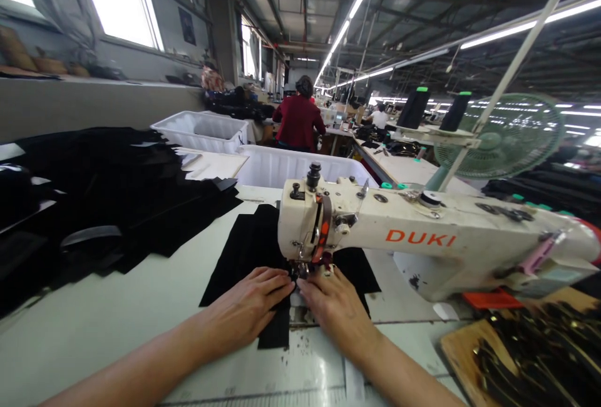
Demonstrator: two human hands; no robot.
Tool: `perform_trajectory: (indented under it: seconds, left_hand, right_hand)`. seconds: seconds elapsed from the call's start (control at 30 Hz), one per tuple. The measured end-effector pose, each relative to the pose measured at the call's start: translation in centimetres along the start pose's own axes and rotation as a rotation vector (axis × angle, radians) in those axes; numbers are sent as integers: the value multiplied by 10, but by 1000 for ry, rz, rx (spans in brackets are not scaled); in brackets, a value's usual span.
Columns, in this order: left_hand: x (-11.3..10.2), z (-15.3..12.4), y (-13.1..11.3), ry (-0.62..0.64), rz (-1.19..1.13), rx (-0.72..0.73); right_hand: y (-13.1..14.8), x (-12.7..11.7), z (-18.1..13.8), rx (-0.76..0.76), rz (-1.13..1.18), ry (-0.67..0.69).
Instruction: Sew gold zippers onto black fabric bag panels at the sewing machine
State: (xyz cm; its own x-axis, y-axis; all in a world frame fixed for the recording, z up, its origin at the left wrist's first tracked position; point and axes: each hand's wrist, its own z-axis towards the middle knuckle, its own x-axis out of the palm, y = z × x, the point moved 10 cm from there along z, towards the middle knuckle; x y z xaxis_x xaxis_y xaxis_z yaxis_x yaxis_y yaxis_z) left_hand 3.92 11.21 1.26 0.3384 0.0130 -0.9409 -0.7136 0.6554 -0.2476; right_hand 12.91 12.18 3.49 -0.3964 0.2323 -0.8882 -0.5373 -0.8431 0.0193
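A piece of black fabric [239, 257] lies under the needle area of a white sewing machine [366, 219] marked DUKI. My left hand [256, 297] rests flat on the fabric, left of the presser foot [303, 268], with its fingers stretched toward it. On the other side of the foot, my right hand [335, 303] lies over the cloth, its fingertips close to the needle. The right hand's farther fingers are partly hidden behind the machine head. A narrow strip of the black cloth extends toward me below my left hand.
Stacked black fabric pieces [117, 200] cover the table's left side. White plastic bins [300, 166] stand behind the machine. A wooden tray [462, 344] with dark gold-edged parts sits at the right. Thread cones [414, 109] and a green fan [500, 134] rise behind. A person in dark red [299, 120] sits ahead.
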Motion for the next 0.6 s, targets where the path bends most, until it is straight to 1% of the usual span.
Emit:
perform_trajectory:
  seconds: [0.1,0.17,0.3,0.4,0.6]
  left_hand:
    - [2,0,0,9,1,21]
    - [3,1,-1,20,1,43]
    - [-3,4,-1,18,-16,56]
    - [-7,6,1,19,-19,60]
    - [-7,10,5,33,-33,64]
  right_hand:
    - [-4,15,3,-3,27,-35]
    - [-7,20,4,14,23,-57]
    - [-12,18,3,64,43,-101]
    - [-11,18,1,56,65,-91]
    - [-15,20,2,45,47,-77]
